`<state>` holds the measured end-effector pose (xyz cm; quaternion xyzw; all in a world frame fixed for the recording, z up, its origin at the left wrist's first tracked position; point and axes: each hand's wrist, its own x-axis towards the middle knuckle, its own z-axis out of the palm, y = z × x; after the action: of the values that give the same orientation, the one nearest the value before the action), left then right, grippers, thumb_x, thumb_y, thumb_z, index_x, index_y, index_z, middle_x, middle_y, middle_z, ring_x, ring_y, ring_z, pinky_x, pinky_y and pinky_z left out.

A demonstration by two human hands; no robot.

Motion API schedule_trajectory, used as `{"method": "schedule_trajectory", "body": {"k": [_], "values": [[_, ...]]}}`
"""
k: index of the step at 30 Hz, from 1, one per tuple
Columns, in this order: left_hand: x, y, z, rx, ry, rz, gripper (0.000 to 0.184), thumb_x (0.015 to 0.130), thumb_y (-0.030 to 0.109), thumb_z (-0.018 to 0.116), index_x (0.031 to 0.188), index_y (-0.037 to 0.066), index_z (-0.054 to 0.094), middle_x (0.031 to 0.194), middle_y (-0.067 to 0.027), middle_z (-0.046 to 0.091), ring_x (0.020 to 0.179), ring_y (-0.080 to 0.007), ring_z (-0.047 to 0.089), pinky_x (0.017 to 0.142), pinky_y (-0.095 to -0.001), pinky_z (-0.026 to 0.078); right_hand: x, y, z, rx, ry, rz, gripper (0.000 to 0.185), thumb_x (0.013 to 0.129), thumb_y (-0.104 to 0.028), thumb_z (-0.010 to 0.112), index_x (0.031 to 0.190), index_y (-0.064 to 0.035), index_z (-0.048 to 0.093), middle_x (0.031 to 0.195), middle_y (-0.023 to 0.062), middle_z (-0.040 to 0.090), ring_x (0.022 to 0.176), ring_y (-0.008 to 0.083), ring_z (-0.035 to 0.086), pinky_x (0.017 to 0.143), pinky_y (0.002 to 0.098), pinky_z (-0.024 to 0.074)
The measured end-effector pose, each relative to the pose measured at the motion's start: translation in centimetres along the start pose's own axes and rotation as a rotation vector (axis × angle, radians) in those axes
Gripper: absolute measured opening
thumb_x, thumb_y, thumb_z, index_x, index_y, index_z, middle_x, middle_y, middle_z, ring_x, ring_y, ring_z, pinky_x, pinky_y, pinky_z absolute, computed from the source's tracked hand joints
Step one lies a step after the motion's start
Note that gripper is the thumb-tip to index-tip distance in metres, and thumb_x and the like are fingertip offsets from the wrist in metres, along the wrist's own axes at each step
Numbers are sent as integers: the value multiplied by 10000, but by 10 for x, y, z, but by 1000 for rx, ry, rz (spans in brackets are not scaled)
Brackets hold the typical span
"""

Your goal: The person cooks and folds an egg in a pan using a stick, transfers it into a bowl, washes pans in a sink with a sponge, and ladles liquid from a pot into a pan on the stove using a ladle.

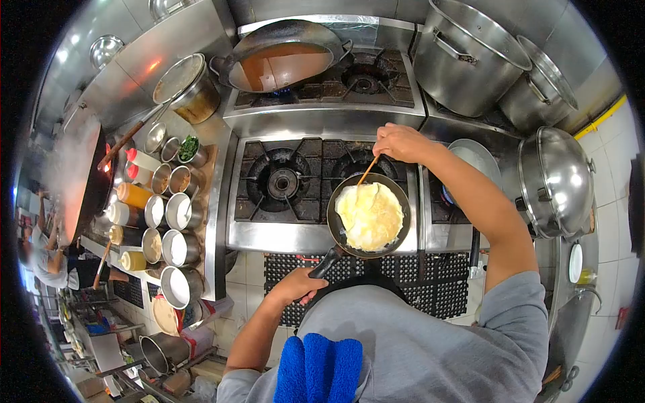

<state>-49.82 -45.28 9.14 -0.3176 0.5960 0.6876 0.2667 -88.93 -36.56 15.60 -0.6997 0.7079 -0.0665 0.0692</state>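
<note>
My left hand (299,286) is wrapped around the black handle (325,262) of a small frying pan (405,201). A pale yellow egg omelette (373,218) with browned patches covers most of the pan's inside. From above, my right hand (401,142) pinches a thin wooden chopstick-like stick (367,171), its lower end at the upper edge of the egg. Whether it is one stick or a pair pressed together I cannot tell. The pan is over the front edge of the stove, by the right front burner (356,164).
A wok (285,33) of brown liquid sits on the back stove. Large steel pots (463,60) stand back right, and a domed lid (561,178) on the right. Left are seasoning tins (180,248) and squeeze bottles (134,195). A co-worker (50,258) stands far left near a steaming wok (80,181).
</note>
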Motion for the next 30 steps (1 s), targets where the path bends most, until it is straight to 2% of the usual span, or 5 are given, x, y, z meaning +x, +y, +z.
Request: {"method": "schedule_trajectory", "body": {"k": [4,10,18,24,30], "values": [[-1,-2,-3,1,-16,11,219,781,176,629,676,27,507,507,-15,479,371,-90,438,319,-233,338,-1,0,-14,-110,55,-63,100,772,-172,581,777,-172,681,838,28,547,906,210,515,759,346,433],[0,-12,-4,-21,10,-11,219,776,176,633,678,22,512,507,-18,482,372,-93,439,320,-232,335,-11,-2,-27,-252,-63,-68,92,747,-156,588,746,-175,678,831,28,557,891,219,509,753,338,425],[3,-16,-7,-31,15,-5,227,781,182,631,669,27,508,506,-20,486,371,-92,439,327,-228,333,-26,-7,-23,-221,-445,116,97,738,-122,585,718,-179,662,846,30,594,917,252,532,747,378,447],[8,-17,-8,-34,-3,-1,216,782,173,626,670,29,509,505,-24,488,362,-93,432,326,-234,331,-31,-9,-34,-378,-130,40,91,731,-128,588,708,-184,655,853,38,592,913,252,548,741,369,449],[8,-16,-5,-51,-2,-2,231,778,163,627,631,42,496,489,-21,480,351,-93,422,323,-237,316,-39,-7,-25,-335,-322,92,87,714,-126,595,686,-175,661,847,45,594,912,250,559,721,378,456]]}}
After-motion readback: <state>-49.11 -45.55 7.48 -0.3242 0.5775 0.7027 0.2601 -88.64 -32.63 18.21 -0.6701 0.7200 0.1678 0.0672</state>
